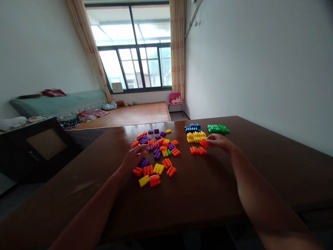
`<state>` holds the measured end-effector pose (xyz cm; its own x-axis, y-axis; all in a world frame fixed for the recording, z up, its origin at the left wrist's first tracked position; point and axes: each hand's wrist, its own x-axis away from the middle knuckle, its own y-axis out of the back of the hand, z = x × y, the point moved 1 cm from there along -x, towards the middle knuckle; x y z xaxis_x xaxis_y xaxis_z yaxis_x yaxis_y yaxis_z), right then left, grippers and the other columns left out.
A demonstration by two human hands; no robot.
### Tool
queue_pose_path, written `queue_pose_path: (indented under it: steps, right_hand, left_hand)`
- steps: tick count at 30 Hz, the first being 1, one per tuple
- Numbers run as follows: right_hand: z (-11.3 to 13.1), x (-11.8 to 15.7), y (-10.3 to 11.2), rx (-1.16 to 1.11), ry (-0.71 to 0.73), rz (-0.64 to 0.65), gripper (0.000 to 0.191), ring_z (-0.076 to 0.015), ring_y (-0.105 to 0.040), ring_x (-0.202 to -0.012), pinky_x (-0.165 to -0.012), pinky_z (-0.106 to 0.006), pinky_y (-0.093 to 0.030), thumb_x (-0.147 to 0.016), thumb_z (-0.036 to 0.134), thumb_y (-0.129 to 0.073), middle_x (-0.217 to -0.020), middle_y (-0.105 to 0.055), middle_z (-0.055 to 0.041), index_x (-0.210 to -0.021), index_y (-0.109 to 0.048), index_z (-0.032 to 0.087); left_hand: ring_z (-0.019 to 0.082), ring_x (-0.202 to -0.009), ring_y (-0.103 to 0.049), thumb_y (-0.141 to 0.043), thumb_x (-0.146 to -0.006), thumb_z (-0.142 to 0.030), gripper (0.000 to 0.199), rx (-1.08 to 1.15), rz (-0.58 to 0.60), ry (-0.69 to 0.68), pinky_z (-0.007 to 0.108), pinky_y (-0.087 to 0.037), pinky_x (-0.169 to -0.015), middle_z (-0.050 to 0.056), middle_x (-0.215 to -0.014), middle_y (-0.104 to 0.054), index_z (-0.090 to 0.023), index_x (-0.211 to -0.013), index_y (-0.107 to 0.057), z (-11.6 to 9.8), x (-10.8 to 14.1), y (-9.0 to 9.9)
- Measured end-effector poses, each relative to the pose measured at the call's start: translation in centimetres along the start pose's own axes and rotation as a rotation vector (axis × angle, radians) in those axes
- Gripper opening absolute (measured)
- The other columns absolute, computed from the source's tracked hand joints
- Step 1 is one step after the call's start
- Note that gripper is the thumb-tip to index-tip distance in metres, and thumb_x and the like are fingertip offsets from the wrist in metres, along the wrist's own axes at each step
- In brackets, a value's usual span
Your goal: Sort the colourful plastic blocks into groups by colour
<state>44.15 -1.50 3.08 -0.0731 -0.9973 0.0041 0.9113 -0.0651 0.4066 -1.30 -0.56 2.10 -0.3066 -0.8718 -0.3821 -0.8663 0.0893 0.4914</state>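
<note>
My right hand (218,141) pinches an orange plastic block (203,142) shaped like joined tubes. It hovers by the near edge of a yellow block group (195,136), above a short row of orange blocks (197,150) on the table. My left hand (134,157) hangs over the left side of a loose, mixed pile, its fingers stretched out and apart with nothing visible in them. Purple blocks (157,153) lie just beyond its fingertips, among scattered orange blocks (148,169), yellow blocks (158,168) and a single green block (169,152).
Behind the yellow group sit a dark blue group (193,128) and a green group (218,128). All rest on a dark brown glossy table (203,194). A bed (140,113), a pink chair (175,99) and a window stand beyond; a white wall rises at right.
</note>
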Motion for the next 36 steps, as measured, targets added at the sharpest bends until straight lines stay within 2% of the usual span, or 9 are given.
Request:
queue_pose_path:
  steps: [3,6,10,12,16,20,24,29,36]
  right_hand:
    - [-3.0,-0.6,2.5,0.087,-0.253,0.009,0.035,-0.0158,-0.065,-0.064,-0.056,-0.024,-0.053,-0.066,0.043,-0.079,-0.071,-0.069,-0.0088,-0.074,-0.06,0.015]
    - [-4.1,-1.0,2.6,0.253,-0.334,0.036,0.037,-0.0149,-0.064,-0.061,-0.053,-0.024,-0.051,-0.068,0.047,-0.076,-0.075,-0.07,-0.0095,-0.078,-0.062,0.014]
    - [-3.7,-1.4,2.8,0.449,-0.083,0.015,0.038,-0.0196,-0.067,-0.077,-0.068,-0.029,-0.053,-0.071,0.048,-0.071,-0.091,-0.071,-0.0111,-0.089,-0.067,0.016]
    - [-3.7,-1.3,3.0,0.409,0.071,0.095,0.043,-0.0217,-0.065,-0.092,-0.08,-0.03,-0.052,-0.067,0.045,-0.074,-0.106,-0.07,-0.0094,-0.101,-0.069,0.019]
    - [-3.6,-1.0,2.8,0.346,0.088,0.205,0.05,-0.0239,-0.064,-0.096,-0.085,-0.031,-0.051,-0.059,0.038,-0.079,-0.109,-0.069,-0.0081,-0.104,-0.069,0.018]
    - [-1.5,-0.6,0.7,0.244,0.238,0.075,0.05,-0.022,-0.065,-0.095,-0.083,-0.031,-0.052,-0.068,0.04,-0.073,-0.107,-0.069,-0.0083,-0.112,-0.064,0.018]
    - [0.3,-0.6,-2.7,0.396,0.395,0.093,0.042,-0.0221,-0.065,-0.091,-0.082,-0.032,-0.051,-0.069,0.035,-0.072,-0.099,-0.07,-0.0064,-0.107,-0.067,0.02]
    - [-0.7,-1.4,-4.9,0.5,0.409,0.142,0.041,-0.0218,-0.064,-0.093,-0.085,-0.033,-0.05,-0.068,0.026,-0.073,-0.101,-0.071,-0.0048,-0.108,-0.068,0.023]
    - [-0.8,-1.2,-4.1,0.408,0.42,0.115,0.063,-0.0257,-0.062,-0.103,-0.091,-0.039,-0.05,-0.063,0.035,-0.078,-0.12,-0.064,-0.0088,-0.123,-0.062,0.022]
  left_hand:
    - [0.023,-0.09,-0.067,-0.06,-0.082,-0.047,0.046,-0.026,0.015,0.013,0.036,-0.056,-0.077,0.01,-0.103,-0.07,-0.016,-0.116,-0.062,0.9,0.0,0.0]
    - [0.022,-0.089,-0.067,-0.06,-0.081,-0.049,0.045,-0.051,0.056,0.006,0.034,-0.056,-0.075,0.008,-0.101,-0.072,-0.017,-0.113,-0.064,1.2,0.2,-0.4]
    - [0.022,-0.087,-0.067,-0.059,-0.082,-0.052,0.046,-0.065,0.041,0.001,0.034,-0.056,-0.074,0.008,-0.097,-0.072,-0.017,-0.111,-0.066,1.1,0.2,-0.3]
    - [0.022,-0.088,-0.067,-0.058,-0.082,-0.051,0.046,-0.066,0.026,0.005,0.035,-0.056,-0.075,0.009,-0.098,-0.071,-0.016,-0.11,-0.067,1.1,0.2,0.0]
    - [0.023,-0.089,-0.067,-0.059,-0.081,-0.052,0.047,-0.058,0.032,0.013,0.036,-0.056,-0.077,0.01,-0.099,-0.071,-0.016,-0.109,-0.067,1.1,0.1,0.0]
    - [0.024,-0.088,-0.067,-0.059,-0.08,-0.053,0.047,-0.065,0.042,0.027,0.037,-0.056,-0.076,0.01,-0.097,-0.072,-0.016,-0.108,-0.067,0.9,0.2,-0.2]
    - [0.024,-0.089,-0.066,-0.058,-0.081,-0.052,0.046,-0.081,0.034,0.025,0.036,-0.056,-0.075,0.009,-0.097,-0.072,-0.016,-0.108,-0.067,0.6,0.3,-0.3]
    - [0.023,-0.086,-0.067,-0.058,-0.081,-0.051,0.042,-0.111,0.038,0.025,0.033,-0.055,-0.072,0.009,-0.097,-0.072,-0.017,-0.103,-0.069,0.5,0.4,-0.3]
    - [0.022,-0.088,-0.067,-0.057,-0.082,-0.051,0.044,-0.103,0.057,0.008,0.033,-0.056,-0.075,0.008,-0.097,-0.073,-0.017,-0.107,-0.068,0.5,0.4,-0.3]
